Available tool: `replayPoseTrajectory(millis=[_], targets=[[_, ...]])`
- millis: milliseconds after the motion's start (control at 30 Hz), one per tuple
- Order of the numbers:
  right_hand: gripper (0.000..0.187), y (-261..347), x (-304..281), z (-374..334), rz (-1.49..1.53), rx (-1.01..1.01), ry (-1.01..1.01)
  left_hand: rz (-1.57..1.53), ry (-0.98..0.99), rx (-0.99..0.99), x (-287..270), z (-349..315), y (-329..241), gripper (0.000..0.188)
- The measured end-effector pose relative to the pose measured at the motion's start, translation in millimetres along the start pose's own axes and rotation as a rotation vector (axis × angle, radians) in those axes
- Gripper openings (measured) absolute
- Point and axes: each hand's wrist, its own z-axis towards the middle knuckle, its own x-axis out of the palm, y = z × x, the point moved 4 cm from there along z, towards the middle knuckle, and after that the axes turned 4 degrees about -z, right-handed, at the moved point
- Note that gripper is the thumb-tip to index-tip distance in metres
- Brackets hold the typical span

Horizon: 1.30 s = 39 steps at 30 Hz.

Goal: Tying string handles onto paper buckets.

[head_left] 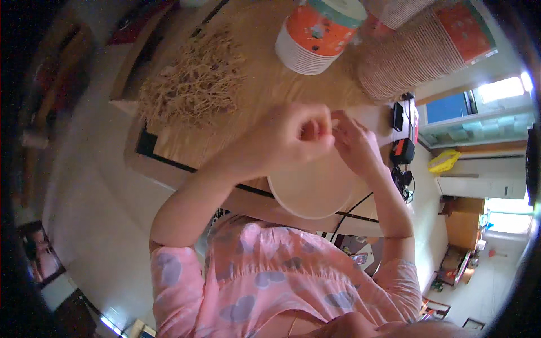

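Note:
Both my hands come together over a pale round bowl [311, 190] with a white rim, at the table's near edge. My left hand [298, 135] is closed, its fingers curled in toward the palm. Beside it, almost touching, my right hand [356, 143] has its fingertips pinched together. A small pale bit shows between the fingertips, too small to name. To the left of my hands lies a loose heap of dry, tan, twiggy stems [194, 79]. The bowl's inside is partly hidden by my hands.
At the table's back stands a stack of orange-printed paper bowls [315, 36] with white rims. A longer stack of similar bowls [417, 53] lies tilted to the right. A dark device [397, 116], a red-and-black box [402, 151] and black cables [403, 183] sit along the right side.

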Motion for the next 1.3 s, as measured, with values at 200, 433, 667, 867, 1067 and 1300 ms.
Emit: replayPoseTrajectory(millis=[200,433,667,867,1067,1300], targets=[[0.037,-6.6,-6.1,-37.2,0.025,0.266,-0.034,0.172,0.003,-0.014,19.7,1.8,15.1,0.011],[0.041,7.9,-29.8,-53.3,0.166,0.006,-0.267,0.233,0.074,0.074,25.2,4.4,6.4,0.011],[0.034,19.2,-17.2,-47.9,0.515,0.036,-0.131,0.098,0.043,0.026,25.7,1.4,11.8,0.008],[0.028,8.3,-21.1,-51.4,0.282,-0.091,-0.116,0.018,0.047,-0.049,28.7,1.9,16.6,0.006],[0.047,18.2,-27.5,-42.8,0.644,-0.019,-0.209,-0.245,0.100,-0.080,29.6,5.6,33.3,0.006],[0.033,15.3,-18.0,-44.3,0.562,0.024,-0.184,-0.237,0.013,-0.144,32.3,7.3,32.7,0.006]])
